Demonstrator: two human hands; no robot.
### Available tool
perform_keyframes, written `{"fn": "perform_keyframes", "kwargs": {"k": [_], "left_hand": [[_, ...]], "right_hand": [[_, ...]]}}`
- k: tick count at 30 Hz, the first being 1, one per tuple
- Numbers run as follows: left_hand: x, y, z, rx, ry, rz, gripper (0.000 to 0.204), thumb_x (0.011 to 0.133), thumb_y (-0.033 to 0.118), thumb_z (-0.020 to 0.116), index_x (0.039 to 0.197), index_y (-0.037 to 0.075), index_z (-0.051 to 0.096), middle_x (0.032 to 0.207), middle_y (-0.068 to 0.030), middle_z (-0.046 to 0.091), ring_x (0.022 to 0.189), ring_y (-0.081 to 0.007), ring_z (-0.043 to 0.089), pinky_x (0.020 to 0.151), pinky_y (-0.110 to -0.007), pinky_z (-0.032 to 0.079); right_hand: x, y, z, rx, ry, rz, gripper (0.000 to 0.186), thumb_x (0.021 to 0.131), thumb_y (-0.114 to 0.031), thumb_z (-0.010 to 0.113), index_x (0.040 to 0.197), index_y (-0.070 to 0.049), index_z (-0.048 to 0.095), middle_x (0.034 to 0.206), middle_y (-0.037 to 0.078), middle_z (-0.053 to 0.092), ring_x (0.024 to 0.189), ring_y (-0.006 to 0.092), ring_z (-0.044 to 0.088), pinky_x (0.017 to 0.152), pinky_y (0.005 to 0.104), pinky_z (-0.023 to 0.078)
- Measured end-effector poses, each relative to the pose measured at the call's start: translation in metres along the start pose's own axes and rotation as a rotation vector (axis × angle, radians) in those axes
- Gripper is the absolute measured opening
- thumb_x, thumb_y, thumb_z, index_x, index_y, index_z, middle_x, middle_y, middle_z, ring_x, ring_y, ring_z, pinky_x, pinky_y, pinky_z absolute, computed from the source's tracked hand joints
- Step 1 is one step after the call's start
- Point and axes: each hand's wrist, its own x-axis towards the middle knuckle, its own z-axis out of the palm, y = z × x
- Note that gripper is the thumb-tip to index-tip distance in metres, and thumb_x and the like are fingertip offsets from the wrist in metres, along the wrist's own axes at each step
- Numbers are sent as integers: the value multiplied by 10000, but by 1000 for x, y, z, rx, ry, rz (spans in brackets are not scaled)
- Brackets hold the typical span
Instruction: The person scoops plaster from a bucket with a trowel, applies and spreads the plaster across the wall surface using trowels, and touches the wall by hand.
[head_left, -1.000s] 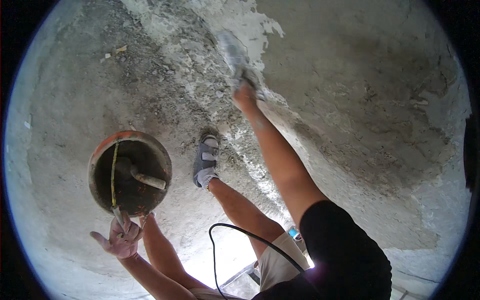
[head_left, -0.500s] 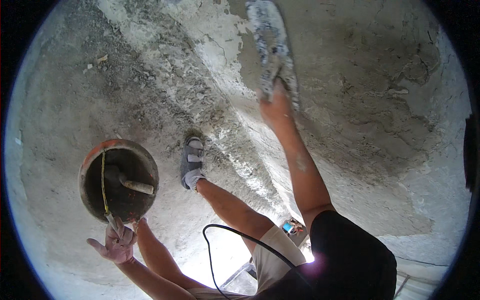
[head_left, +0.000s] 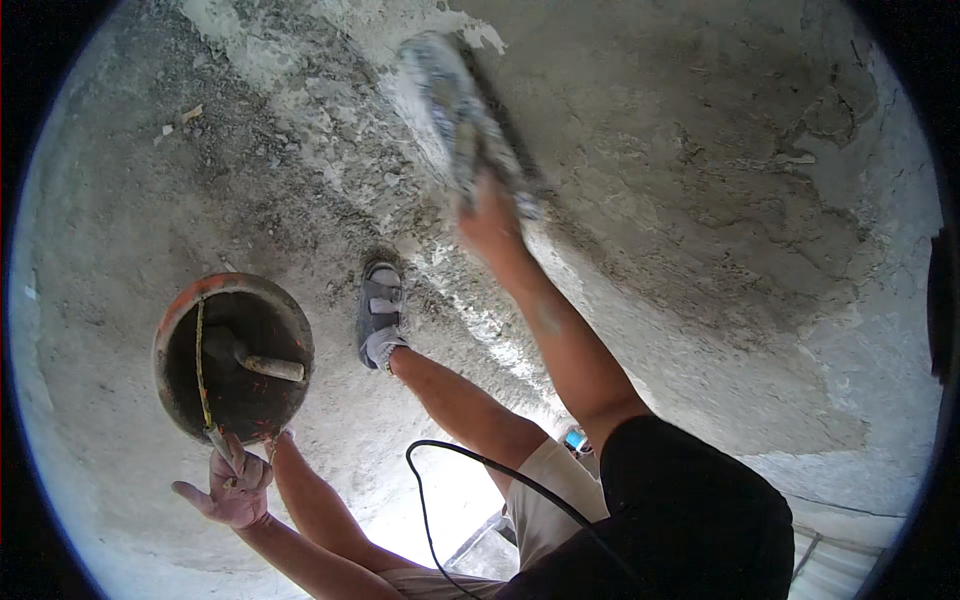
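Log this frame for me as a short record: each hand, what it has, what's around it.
Left hand: fingers closed on the grip of the bucket handle, thumb held out
Bucket: round, orange on part of its rim
Inside bucket: tool with a stick-like grip
Right hand: gripping a long, smeared float, blurred
Float contact: over the wall; touching or not, cannot tell
Wall: grey, rough, patchy
Foot: one grey sandal over a light sock
Also present: black cable near the shorts

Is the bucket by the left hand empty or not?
Not empty: a pale, stick-like handle shows inside the bucket. I cannot tell whether any mix lies deeper in the dark.
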Motion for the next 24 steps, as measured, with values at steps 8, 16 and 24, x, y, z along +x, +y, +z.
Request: {"fn": "perform_keyframes", "kwargs": {"k": [8,16,24], "left_hand": [[-4,5,3,19,185,-14,1080,710,889,281,1050,-121,459,570,38,294,427,-59,201,399,-216,151],[15,-14,28,-39,343,-4,986,732,879,269,932,-68,459,534,55,268,417,-60,176,405,-220,166],[-1,-3,8,-13,157,-2,906,749,866,267,866,-18,425,548,55,279,427,-60,187,418,-204,206]], "right_hand": [[8,68,14,139,-40,29,446,827,-172,628,1196,44,499,1147,234,577,1070,351,546,927,409,425],[80,84,104,-164,-316,303,510,832,-264,623,1201,63,491,1137,293,564,1102,423,522,913,451,428],[2,14,-76,-188,59,-76,428,855,-181,585,1220,18,481,1159,262,551,1105,425,518,950,466,417]]}}
